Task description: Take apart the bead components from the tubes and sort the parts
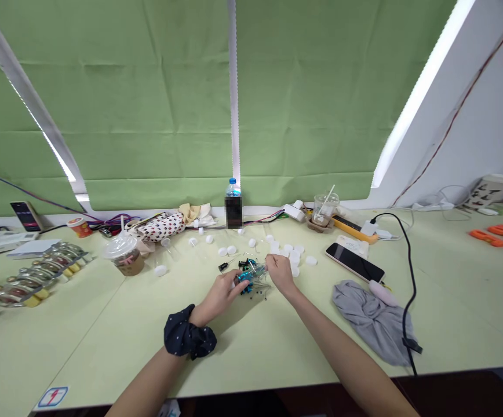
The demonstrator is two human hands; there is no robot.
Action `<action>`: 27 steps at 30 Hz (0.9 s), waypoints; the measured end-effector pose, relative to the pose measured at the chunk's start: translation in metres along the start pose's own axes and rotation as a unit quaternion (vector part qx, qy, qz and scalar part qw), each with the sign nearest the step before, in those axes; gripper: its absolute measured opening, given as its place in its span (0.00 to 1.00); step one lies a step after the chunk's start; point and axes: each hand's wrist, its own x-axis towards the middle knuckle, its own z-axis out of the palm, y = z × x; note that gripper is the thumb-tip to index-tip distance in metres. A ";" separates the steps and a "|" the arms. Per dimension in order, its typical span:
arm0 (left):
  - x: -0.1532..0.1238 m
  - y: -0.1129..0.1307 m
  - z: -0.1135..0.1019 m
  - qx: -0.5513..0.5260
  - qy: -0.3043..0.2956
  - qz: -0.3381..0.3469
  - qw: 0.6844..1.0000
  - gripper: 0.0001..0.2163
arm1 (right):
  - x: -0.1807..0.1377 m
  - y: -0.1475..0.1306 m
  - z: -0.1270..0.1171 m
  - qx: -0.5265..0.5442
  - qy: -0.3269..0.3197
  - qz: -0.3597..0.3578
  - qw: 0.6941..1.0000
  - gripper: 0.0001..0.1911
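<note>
"Where are the blue parts?"

"The blue parts [245,275] are near the middle of the counter [147,318], in a small heap with black pieces and thin wire-like legs"

"And the left hand?"

"The left hand [225,288] comes in from the near edge, a dark dotted scrunchie [188,333] on its wrist. Its grip is closed on some of the blue parts, thumb along the near side"

"The right hand?"

"The right hand [280,273] is curled shut at the right end of that bundle; what sits between its fingertips I cannot tell"

"What lies around them?"

"White caps [294,255] are scattered just beyond the right hand, toward the far edge. A bottle [234,208] with a blue cap stands at that edge"

"Toward the left edge?"

"A lidded drink cup [125,256] with a straw, then a row of clear glass-like items [38,275] farther over"

"And toward the right edge?"

"A dark-screened phone [354,262], and nearer the near edge a crumpled grey cloth [371,318] with a black cable [410,278] running across it"
</note>
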 end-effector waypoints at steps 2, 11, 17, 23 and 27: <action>-0.001 0.006 0.001 -0.046 -0.003 -0.020 0.999 0.14 | -0.003 -0.003 0.000 0.001 0.003 -0.012 1.000 0.17; -0.002 0.008 -0.010 -0.415 -0.113 -0.250 0.867 0.23 | 0.018 -0.003 -0.049 0.171 0.181 -0.092 0.964 0.18; 0.010 -0.002 -0.024 -0.459 -0.020 -0.234 0.857 0.18 | 0.037 0.008 -0.055 0.329 0.014 0.027 0.944 0.18; 0.007 -0.006 -0.025 -0.458 -0.049 -0.257 0.850 0.16 | 0.016 -0.001 -0.022 0.296 -0.228 -0.026 0.927 0.15; 0.007 -0.011 -0.027 -0.460 -0.084 -0.281 0.838 0.18 | 0.010 -0.003 -0.022 0.243 -0.318 -0.041 0.915 0.19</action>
